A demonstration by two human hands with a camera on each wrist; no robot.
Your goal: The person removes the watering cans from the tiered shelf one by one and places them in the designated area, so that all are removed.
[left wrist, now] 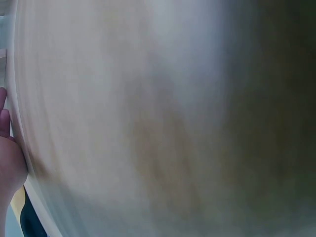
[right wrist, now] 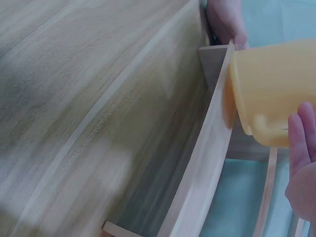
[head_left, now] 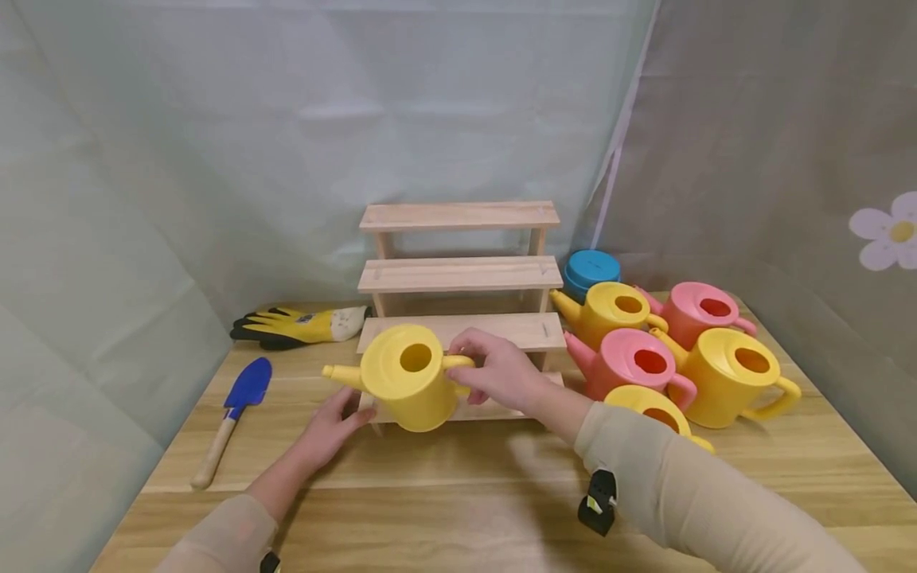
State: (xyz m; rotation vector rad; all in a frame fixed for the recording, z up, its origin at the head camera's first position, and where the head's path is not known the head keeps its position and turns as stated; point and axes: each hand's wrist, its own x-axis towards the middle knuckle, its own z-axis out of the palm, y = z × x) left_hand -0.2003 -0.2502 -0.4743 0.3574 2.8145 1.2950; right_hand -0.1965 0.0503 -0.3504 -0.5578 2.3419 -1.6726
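A yellow watering can [head_left: 403, 380] is at the lowest step of a tiered wooden stand [head_left: 461, 274], its spout pointing left. My right hand [head_left: 499, 372] grips its handle, thumb and fingers bent round it. In the right wrist view the can [right wrist: 276, 89] is right at the step's edge; whether it bears on the wood I cannot tell. My left hand [head_left: 331, 434] holds the left end of the lowest step, below the spout. Part of its fingers is hidden there. In the left wrist view only the edge of that hand [left wrist: 10, 158] shows.
Right of the stand are several yellow and pink watering cans, one pink can [head_left: 630, 362] nearest the steps. Behind them sits a blue round container [head_left: 591, 269]. At left lie yellow-and-black gloves [head_left: 301, 326] and a blue trowel [head_left: 247, 386] on the wooden table [head_left: 444, 509].
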